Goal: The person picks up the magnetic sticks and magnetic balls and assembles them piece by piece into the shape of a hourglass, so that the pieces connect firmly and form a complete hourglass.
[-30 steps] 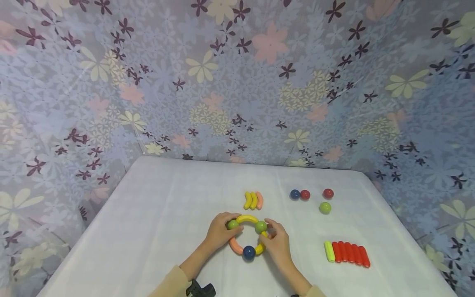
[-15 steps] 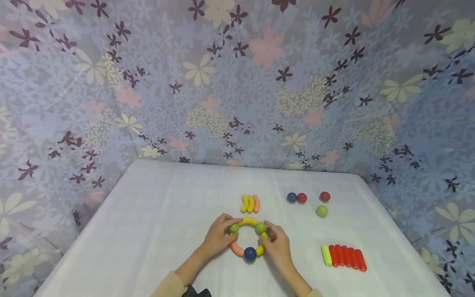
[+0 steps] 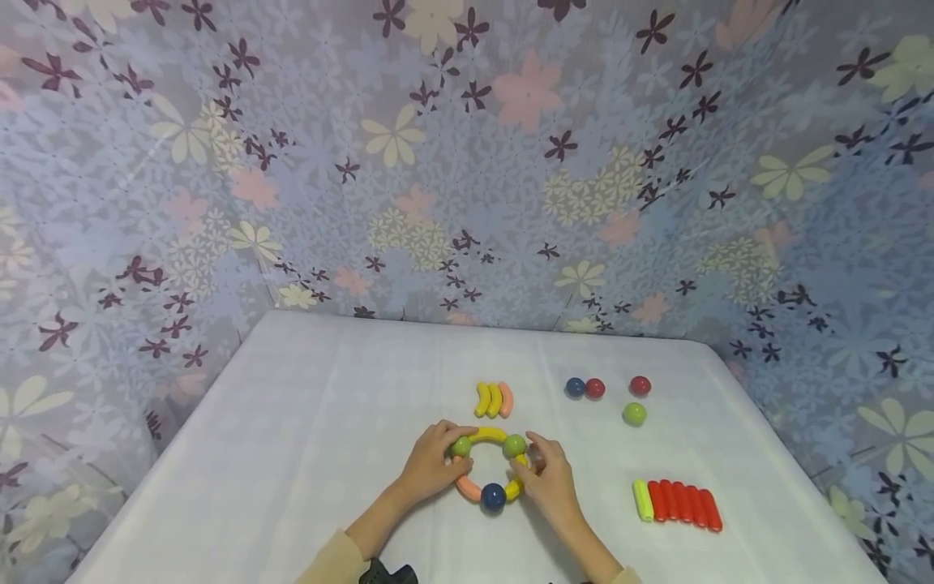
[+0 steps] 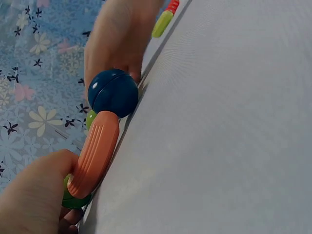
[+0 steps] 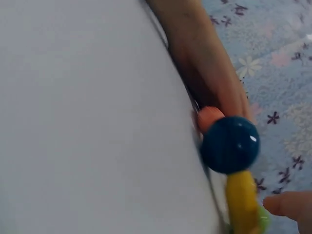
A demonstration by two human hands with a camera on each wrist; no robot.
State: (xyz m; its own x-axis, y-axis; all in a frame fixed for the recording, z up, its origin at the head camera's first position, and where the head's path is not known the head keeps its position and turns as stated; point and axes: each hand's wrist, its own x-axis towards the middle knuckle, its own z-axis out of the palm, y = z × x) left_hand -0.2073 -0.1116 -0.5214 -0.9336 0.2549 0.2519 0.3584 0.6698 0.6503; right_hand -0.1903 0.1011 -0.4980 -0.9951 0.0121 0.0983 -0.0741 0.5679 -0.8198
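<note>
A ring of curved sticks and balls lies on the white table. It has a far yellow curved stick [image 3: 486,435], a right yellow curved stick [image 3: 514,489], an orange curved stick [image 4: 95,156], a blue ball [image 3: 493,497] and two green balls. My left hand [image 3: 429,462] pinches the left green ball [image 3: 461,446] between thumb and fingers, the thumb touching the orange stick's end. Beside the right green ball [image 3: 514,445] is my right hand [image 3: 552,478], fingers spread around that side. In the right wrist view its thumb [image 5: 285,204] stands slightly apart from the yellow stick.
Two yellow curved sticks [image 3: 489,399] and an orange one [image 3: 507,400] lie behind the ring. A blue ball [image 3: 576,388], two red balls [image 3: 595,388] and a green ball [image 3: 635,414] sit at back right. Red straight sticks [image 3: 684,504] and a lime one [image 3: 643,500] lie right.
The right hand's fingers have drawn slightly away from the right green ball. The left hand stays at its green ball. The whole view has shifted slightly.
</note>
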